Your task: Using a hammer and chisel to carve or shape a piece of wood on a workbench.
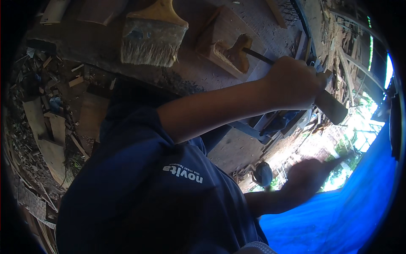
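Observation:
My left hand (296, 82) is closed around a chisel (332, 106), with its thick wooden handle sticking out past the fist. The chisel's narrow dark metal shaft reaches from the fist to a hollow in a wooden block (210, 44). This block lies on the workbench (190, 70), and its carved edge faces me. Lower right, my right hand (306, 175) is raised apart from the block and blurred. It looks closed, and a thin dark shape extends from it; I cannot make out what that is.
A wide flat brush (154, 36) with worn bristles lies left of the block. Wood offcuts (53, 139) and shavings litter the floor at left. More scrap wood (344, 63) is piled at far right. A blue tarp (334, 216) hangs at lower right.

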Tool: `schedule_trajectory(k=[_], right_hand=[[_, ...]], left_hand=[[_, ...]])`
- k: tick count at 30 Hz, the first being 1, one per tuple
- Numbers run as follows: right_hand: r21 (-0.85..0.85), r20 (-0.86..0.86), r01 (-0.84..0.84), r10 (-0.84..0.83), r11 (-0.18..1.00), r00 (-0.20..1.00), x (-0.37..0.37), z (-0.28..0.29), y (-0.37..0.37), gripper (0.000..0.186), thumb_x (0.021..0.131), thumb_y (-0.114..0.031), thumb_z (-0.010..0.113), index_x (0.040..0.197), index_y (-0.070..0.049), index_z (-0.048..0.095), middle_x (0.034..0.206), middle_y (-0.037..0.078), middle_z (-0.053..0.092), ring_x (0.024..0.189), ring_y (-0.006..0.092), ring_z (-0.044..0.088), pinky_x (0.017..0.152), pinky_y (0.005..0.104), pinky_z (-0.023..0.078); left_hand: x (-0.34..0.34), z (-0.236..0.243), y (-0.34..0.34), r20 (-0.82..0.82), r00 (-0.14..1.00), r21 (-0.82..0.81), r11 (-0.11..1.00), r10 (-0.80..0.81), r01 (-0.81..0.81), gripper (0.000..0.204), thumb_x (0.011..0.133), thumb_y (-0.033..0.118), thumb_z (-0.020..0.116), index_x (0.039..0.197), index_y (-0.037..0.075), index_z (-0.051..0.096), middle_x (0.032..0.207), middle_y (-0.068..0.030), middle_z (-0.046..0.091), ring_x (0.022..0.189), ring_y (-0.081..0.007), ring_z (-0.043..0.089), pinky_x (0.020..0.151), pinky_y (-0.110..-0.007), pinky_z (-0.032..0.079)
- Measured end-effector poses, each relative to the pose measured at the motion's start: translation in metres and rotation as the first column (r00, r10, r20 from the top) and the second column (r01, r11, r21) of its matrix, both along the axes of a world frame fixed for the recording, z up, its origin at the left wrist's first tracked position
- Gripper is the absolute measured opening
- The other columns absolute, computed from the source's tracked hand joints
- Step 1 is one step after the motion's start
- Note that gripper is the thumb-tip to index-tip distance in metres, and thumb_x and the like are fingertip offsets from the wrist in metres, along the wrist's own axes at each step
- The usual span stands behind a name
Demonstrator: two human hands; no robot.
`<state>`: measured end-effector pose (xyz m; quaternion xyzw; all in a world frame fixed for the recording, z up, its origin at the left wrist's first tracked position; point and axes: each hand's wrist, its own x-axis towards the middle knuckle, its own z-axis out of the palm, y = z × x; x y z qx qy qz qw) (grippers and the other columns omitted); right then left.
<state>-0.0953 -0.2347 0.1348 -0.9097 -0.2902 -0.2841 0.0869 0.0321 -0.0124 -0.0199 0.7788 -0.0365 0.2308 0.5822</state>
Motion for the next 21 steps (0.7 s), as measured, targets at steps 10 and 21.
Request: schedule_trajectory(k=[10,21], right_hand=[[0.436,-0.021,0.296,-0.319,0.85,0.947,-0.018,0.034,0.026,0.041,0.089,-0.022,0.056,0.112,0.011,0.057,0.09,0.022,0.064,0.071,0.0284,0.063,0.061,0.0384,0.054],[-0.069,0.047,0.314,-0.312,0.947,0.949,-0.021,0.01,0.041,0.018,0.086,-0.013,0.048,0.089,0.003,0.056,0.075,0.01,0.055,0.057,0.0163,0.05,0.046,0.027,0.041]], left_hand=[[-0.007,0.009,0.005,0.096,0.995,-0.069,0.998,0.011,-0.004,0.014,0.067,0.021,0.066,0.076,0.01,0.065,0.064,-0.0078,0.065,0.059,-0.0236,0.067,0.05,-0.04,0.05],[-0.007,0.016,-0.004,0.119,0.993,-0.062,0.998,0.01,-0.002,0.021,0.067,0.019,0.065,0.084,0.007,0.065,0.063,-0.0087,0.065,0.055,-0.0234,0.065,0.047,-0.039,0.049]])
